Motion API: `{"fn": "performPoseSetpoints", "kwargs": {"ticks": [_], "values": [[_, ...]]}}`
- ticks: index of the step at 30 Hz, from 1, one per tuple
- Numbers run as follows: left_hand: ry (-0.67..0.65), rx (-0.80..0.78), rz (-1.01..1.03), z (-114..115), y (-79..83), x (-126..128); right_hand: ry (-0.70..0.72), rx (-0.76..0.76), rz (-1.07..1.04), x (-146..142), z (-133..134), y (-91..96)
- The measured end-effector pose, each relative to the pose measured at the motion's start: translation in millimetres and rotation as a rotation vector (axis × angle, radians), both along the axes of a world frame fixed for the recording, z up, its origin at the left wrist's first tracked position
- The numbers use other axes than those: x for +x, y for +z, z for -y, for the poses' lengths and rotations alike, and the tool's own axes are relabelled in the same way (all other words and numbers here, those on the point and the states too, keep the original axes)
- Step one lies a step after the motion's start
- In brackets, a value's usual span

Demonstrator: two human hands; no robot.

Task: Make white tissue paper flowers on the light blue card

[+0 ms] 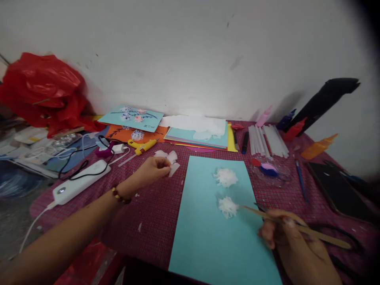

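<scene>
My left hand [157, 169] is closed, its fingertips pinching a thin white paper piece [174, 170] beside a small pile of similar pieces [162, 154]. In my right hand [292, 241] is a flat wooden stick [323, 236], its narrow end pointing left over a light-blue sheet [202, 241]. Two ruffled white paper flowers lie on that sheet: an upper flower [226, 177] and a lower flower [228, 207]. The stick's tip is close to the lower one; whether they touch I cannot tell. Black-handled scissors [354, 241] show partly around my right hand, mostly hidden by it.
A yellow glue gun [142, 146] and white power strip [81, 182] with cables lie left. Behind are stacked papers [196, 136] and a flower card [130, 118]. White glue sticks [268, 141], an orange bottle [319, 146], a paintbrush [301, 180] and a dark phone [338, 192] stand or lie right.
</scene>
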State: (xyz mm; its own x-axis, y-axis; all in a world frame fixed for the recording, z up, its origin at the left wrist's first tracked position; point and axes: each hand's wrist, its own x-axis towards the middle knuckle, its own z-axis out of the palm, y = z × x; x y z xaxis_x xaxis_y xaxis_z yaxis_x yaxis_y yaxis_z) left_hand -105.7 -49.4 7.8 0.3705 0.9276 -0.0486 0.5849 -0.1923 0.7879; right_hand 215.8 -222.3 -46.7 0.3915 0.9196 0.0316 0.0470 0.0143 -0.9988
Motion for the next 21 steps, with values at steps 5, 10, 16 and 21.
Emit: {"fn": "performPoseSetpoints", "kwargs": {"ticks": [5, 10, 16, 21], "values": [[-0.185, -0.451, 0.351, 40.4, 15.0, 42.2, 0.120, 0.036, 0.016, -28.3, -9.6, 14.1], [-0.307, -0.587, 0.401, 61.8, 14.3, 79.2, 0.293, 0.108, -0.108, -61.6, -21.4, 37.7], [-0.289, -0.678, 0.542, 68.5, 5.4, 92.1, 0.266, 0.095, -0.134, -73.5, -25.9, 39.0], [-0.295, -0.612, 0.526, 74.7, -1.0, 88.5, 0.240, 0.115, -0.130, -74.7, -28.1, 32.5]]}}
